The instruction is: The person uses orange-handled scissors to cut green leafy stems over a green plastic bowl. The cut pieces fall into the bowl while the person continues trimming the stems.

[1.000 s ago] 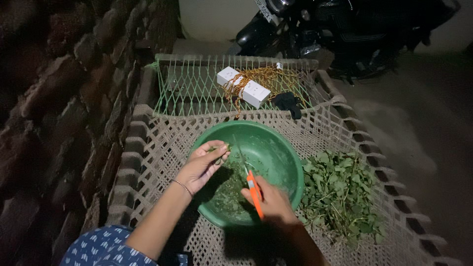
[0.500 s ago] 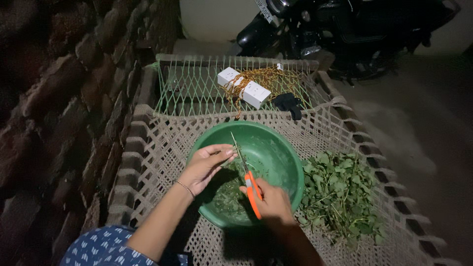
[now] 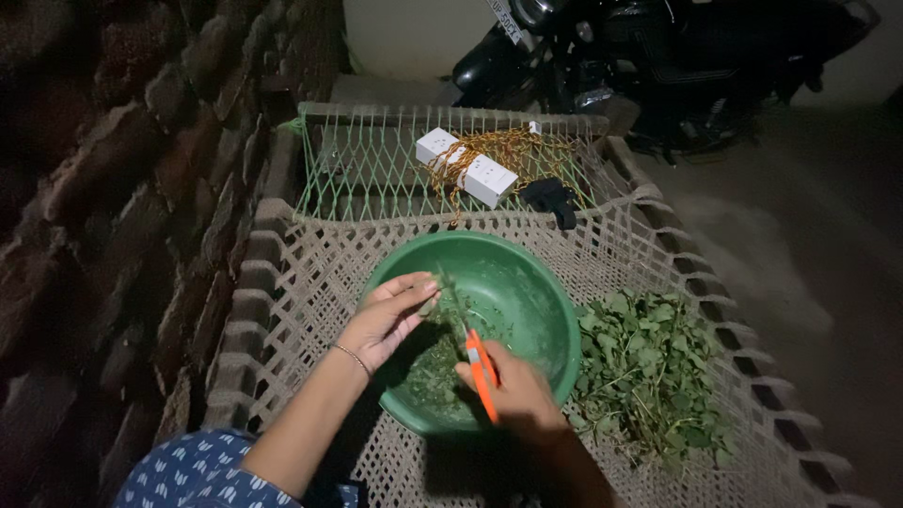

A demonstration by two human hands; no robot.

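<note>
A green plastic bowl (image 3: 527, 282) sits on a woven cot and holds chopped green leaves (image 3: 435, 372). My left hand (image 3: 388, 318) reaches over the bowl's near-left rim and pinches a small sprig of greens at its fingertips. My right hand (image 3: 515, 393) grips orange-handled scissors (image 3: 480, 367), whose blades point up toward that sprig over the bowl. A loose heap of leafy green stems (image 3: 649, 372) lies on the cot just right of the bowl.
The cot's woven netting (image 3: 310, 282) has a green net section at its far end, where two white boxes (image 3: 467, 165) tied with orange cord and a dark object (image 3: 552, 199) rest. A rough stone wall (image 3: 122, 188) runs along the left. A parked motorcycle (image 3: 649, 66) stands behind.
My left hand has kept hold of the greens over the bowl with only small shifts. The scissors have moved slightly, blades now pointing up at the sprig.
</note>
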